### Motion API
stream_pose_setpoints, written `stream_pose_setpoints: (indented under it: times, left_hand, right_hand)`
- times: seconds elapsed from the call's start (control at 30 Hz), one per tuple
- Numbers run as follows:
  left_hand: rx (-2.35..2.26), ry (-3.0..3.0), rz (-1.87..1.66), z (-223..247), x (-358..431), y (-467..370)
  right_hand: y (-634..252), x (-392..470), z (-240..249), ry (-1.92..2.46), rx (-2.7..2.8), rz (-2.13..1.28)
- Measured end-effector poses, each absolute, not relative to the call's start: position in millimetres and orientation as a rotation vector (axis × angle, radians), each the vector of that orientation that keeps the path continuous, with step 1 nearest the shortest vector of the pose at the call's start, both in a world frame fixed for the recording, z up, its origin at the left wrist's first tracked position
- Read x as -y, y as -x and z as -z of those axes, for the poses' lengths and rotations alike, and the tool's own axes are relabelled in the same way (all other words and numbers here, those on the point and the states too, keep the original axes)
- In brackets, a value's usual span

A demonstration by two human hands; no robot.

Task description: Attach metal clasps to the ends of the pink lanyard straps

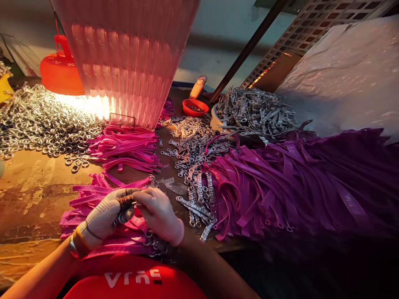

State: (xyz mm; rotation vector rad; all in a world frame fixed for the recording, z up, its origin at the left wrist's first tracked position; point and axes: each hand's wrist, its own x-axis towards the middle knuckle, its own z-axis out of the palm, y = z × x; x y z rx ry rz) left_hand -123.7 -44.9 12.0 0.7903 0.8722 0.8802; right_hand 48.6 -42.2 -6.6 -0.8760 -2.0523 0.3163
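Observation:
In the head view, my left hand (107, 211) wears a dotted white work glove with dark, worn fingertips. Its fingers are closed, and metal rings (124, 216) show in its grip. My right hand (160, 211) meets it from the right, thumb and fingers pinched together at the left fingertips; whatever lies in the pinch is mostly hidden. Below both hands spreads a pile of magenta straps (109, 245) with metal links at their right ends. Another bundle of magenta straps (127, 147) rests just beyond.
A heap of metal rings (43, 120) lies under a red lamp (60, 68) at left. A ribbed translucent sheet (131, 54) hangs beside it. Metal link strips (199, 187), a red bowl (195, 108), a filled tub (216, 120) and purple straps (280, 182) occupy the right.

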Motion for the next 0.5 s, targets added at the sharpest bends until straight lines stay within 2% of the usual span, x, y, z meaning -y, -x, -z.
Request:
stream_pose_setpoints:
  times: [0.23, 0.37, 0.43, 0.5]
  left_hand:
    - [-1.038, -0.848, -0.929, -13.3, 53.9, 118.1]
    - [-1.146, -1.225, -1.004, -20.3, 60.5, 118.2]
    - [-1.172, -1.541, -0.99, -28.7, 62.4, 121.1]
    - [-1.147, -1.746, -0.933, -38.6, 61.8, 125.1]
  right_hand:
    - [-50.4, 56.4, -12.0, 1.207, 1.441, -1.169]
    - [-52.5, 48.7, -17.4, 1.126, 1.036, -1.723]
    - [-54.6, 40.5, -15.5, 1.069, 0.911, -1.871]
    - [-57.0, 33.0, -13.4, 1.112, 0.857, -1.861]
